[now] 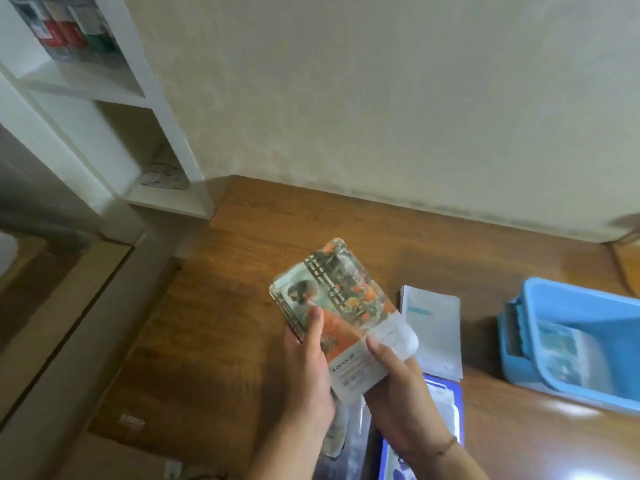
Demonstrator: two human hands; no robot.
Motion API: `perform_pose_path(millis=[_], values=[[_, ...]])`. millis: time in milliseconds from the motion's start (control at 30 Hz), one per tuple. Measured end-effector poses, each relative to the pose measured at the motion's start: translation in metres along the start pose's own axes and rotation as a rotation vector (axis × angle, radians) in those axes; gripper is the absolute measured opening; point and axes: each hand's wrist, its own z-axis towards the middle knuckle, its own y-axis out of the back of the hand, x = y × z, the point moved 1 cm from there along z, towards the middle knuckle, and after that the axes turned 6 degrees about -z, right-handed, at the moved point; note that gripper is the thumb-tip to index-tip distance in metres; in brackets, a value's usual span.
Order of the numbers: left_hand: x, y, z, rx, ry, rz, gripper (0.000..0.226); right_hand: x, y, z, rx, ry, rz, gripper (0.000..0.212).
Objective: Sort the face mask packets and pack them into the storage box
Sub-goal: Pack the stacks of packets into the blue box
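A stack of face mask packets (341,299) with an orange and green flower picture is raised above the wooden table (263,244). My left hand (308,368) grips its left edge, thumb on top. My right hand (398,386) grips its lower right corner, thumb pressed on the top packet. To the right, a pile of white packets (436,327) lies flat on the table. More packets with blue and purple edges (446,400) lie under my right wrist. The blue storage box (540,306) stands at the right edge, with pale teal packets (564,351) inside.
White shelves (114,98) rise at the back left, with red and green boxes (69,32) on the top shelf and a crumpled cloth (162,173) lower down. A beige wall runs behind the table. A brown cardboard piece (59,317) lies left of the table.
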Motion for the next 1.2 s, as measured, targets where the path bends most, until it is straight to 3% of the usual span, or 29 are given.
perform_pose_path(millis=[167, 267, 333, 400, 500, 600, 667, 733, 800, 967, 1200], values=[[0.032, -0.079, -0.031, 0.152, -0.038, -0.050, 0.036, 0.042, 0.041, -0.014, -0.208, 0.226, 0.124, 0.048], [0.038, -0.108, -0.026, 0.203, -0.061, -0.045, 0.035, 0.080, 0.091, -0.036, -0.283, 0.251, 0.075, 0.033], [0.049, -0.130, -0.027, 0.273, -0.135, 0.087, 0.031, 0.102, 0.124, -0.050, -0.321, 0.244, 0.057, 0.033], [0.071, -0.155, -0.038, 0.321, -0.232, 0.240, 0.017, 0.120, 0.155, -0.057, -0.370, 0.244, 0.049, 0.049], [0.112, -0.189, -0.056, 0.270, -0.354, 0.355, 0.020, 0.151, 0.193, -0.064, -0.440, 0.230, 0.014, 0.067], [0.138, -0.215, -0.060, 0.296, -0.374, 0.448, 0.026, 0.192, 0.236, -0.069, -0.416, 0.231, -0.147, 0.055], [0.145, -0.226, -0.054, 0.410, -0.277, 0.496, 0.029, 0.223, 0.270, -0.070, -0.398, 0.178, -0.246, 0.036], [0.152, -0.231, -0.043, 0.526, -0.290, 0.731, 0.032, 0.248, 0.301, -0.065, -0.375, 0.105, -0.336, 0.031], [0.160, -0.230, -0.031, 0.501, -0.385, 0.947, 0.029, 0.260, 0.321, -0.055, -0.356, 0.042, -0.481, 0.025], [0.174, -0.224, -0.019, 0.442, -0.593, 1.141, 0.023, 0.238, 0.345, -0.019, -0.304, -0.170, -0.679, 0.016], [0.183, -0.219, -0.016, 0.459, -0.697, 1.130, 0.018, 0.205, 0.356, 0.020, -0.361, -0.469, -0.607, 0.016]])
